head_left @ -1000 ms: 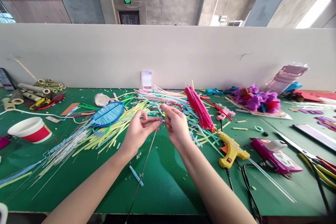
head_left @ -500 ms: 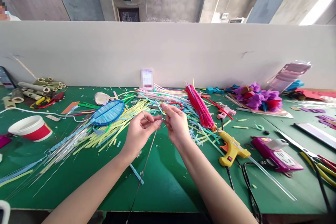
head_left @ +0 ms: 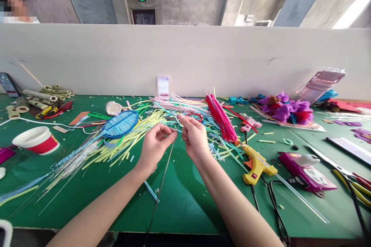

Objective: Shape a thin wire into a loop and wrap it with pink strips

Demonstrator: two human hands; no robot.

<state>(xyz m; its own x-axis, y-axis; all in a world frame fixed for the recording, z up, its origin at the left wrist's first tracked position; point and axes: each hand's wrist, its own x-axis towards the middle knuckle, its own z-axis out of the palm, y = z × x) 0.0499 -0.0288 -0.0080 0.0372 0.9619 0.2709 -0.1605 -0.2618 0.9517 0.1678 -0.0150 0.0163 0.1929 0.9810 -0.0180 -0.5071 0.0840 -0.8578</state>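
Near the middle of the view, my left hand is pinched on a thin wire, which hangs down past the table's front edge. My right hand, close beside it on the right, pinches a light blue strip. The two sets of fingertips are slightly apart. Behind them lie loose yellow-green strips, pink strips and a bundle of red and pink stems. A blue oval piece with a wrapped stem rests left of my hands.
On the right are a yellow glue gun, a purple power socket, scissors and purple flowers. A paper cup and bamboo pieces stand left. Behind is a white partition; beyond it is a person.
My fingertips have moved slightly apart, my left hand shifting a little left. The view has shifted slightly, and more of the person behind the partition shows.
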